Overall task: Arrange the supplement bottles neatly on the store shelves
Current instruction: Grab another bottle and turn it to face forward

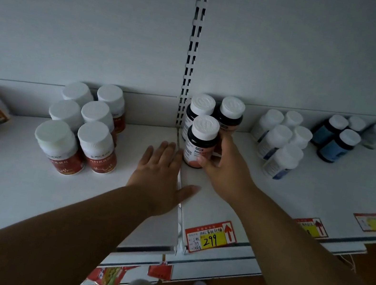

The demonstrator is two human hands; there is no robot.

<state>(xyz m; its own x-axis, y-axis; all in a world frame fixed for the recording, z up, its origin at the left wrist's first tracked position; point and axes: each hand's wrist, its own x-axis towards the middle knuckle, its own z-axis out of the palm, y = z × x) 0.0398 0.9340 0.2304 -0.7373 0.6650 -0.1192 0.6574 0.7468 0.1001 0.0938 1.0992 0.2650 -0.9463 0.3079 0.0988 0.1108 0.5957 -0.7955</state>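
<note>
A dark bottle with a peach label and white cap [200,142] stands upright on the white shelf [235,196], just right of the slotted upright. My right hand [224,166] grips it from the right side, thumb at its base. Two matching dark bottles [230,114] stand directly behind it against the back panel. My left hand [163,175] lies flat and open on the shelf just left of the held bottle, fingers straight and holding nothing.
Several white bottles with red labels [84,126] are grouped to the left. White bottles with blue marks [279,143] and dark blue-labelled bottles [338,141] stand to the right. A yellow price tag [211,238] sits on the front rail.
</note>
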